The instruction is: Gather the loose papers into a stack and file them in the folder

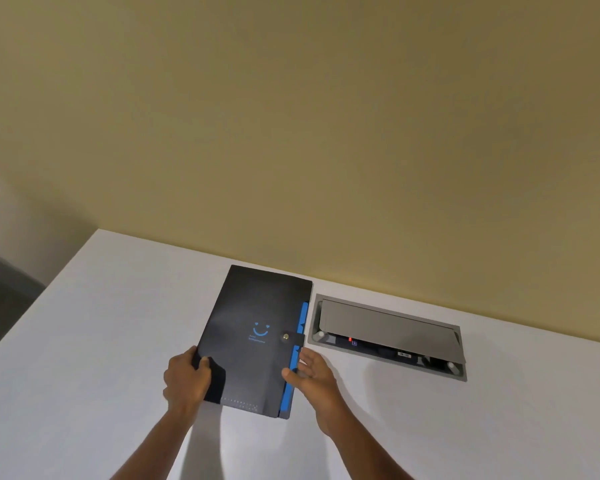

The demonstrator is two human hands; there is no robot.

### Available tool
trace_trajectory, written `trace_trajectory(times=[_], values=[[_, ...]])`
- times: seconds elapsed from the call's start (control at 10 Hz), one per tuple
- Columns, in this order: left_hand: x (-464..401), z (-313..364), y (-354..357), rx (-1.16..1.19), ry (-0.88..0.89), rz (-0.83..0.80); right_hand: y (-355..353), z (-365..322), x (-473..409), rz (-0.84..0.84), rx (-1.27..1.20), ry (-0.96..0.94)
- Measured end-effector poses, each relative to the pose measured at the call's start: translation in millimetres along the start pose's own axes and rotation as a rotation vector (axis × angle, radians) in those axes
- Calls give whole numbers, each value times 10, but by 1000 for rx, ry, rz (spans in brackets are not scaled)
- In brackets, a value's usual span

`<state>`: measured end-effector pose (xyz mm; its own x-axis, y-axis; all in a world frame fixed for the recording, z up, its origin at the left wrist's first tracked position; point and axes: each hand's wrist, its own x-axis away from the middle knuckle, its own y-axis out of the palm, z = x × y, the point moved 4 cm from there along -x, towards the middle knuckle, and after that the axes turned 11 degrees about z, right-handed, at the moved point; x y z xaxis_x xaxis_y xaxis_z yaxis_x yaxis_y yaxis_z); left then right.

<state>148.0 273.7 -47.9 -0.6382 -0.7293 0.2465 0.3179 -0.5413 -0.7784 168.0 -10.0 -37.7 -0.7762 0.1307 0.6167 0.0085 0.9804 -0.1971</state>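
A black folder with a blue smiley print lies closed on the white table, its strap fastened by a brass snap. Blue tab edges stick out along its right side. My left hand grips the folder's near left edge, thumb on the cover. My right hand rests against the right edge by the blue tabs, fingers spread and flat. No loose papers are in view.
A grey cable box is set into the table just right of the folder, its lid tilted open over sockets. A yellowish wall runs behind the table. The table's left edge drops to a dark floor.
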Motion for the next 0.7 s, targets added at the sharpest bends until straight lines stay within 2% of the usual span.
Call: trace_trajectory(times=[0.3,0.6,0.7], values=[[-56,130,100,-80,46,-37,-2,-57,-45,11,-40,-23],[-22,208,90,-32,79,-47,-64,-64,21,26,-43,8],[79,132,95,-45,160,21,-145,42,117,53,14,16]])
